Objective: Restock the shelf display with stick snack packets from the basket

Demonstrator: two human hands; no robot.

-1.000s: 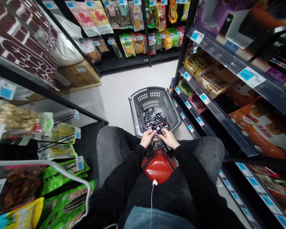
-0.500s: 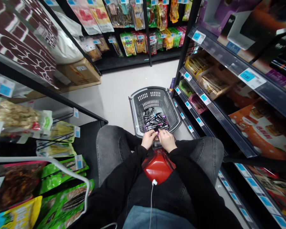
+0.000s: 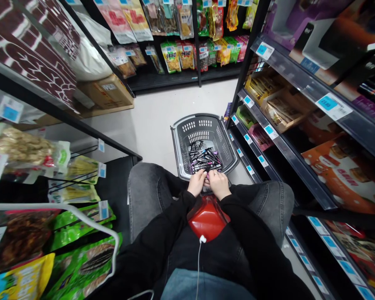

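My left hand (image 3: 197,183) and my right hand (image 3: 218,184) meet over the near rim of a grey plastic shopping basket (image 3: 181,160). Their fingers are pinched together on a small purple-and-black packet (image 3: 208,176), mostly hidden by the fingertips. Inside the basket lies a loose pile of slim black packets (image 3: 204,158) with purple and white marks. Below my wrists, between my thighs, sits a glossy red container (image 3: 208,220) with a white cable (image 3: 198,260) running from it towards me.
Shelves (image 3: 300,96) with boxes and price tags rise close on the right. Bagged snacks (image 3: 90,258) hang on the left beside a white curved bar (image 3: 90,225). Ahead, across the pale floor (image 3: 156,112), stands a snack rack (image 3: 165,81); a cardboard box (image 3: 109,93) lies front left.
My hands stay together at the basket's near rim, with the fingers slightly shifted on the packet; more purple shows between them. The whole view has moved very slightly.
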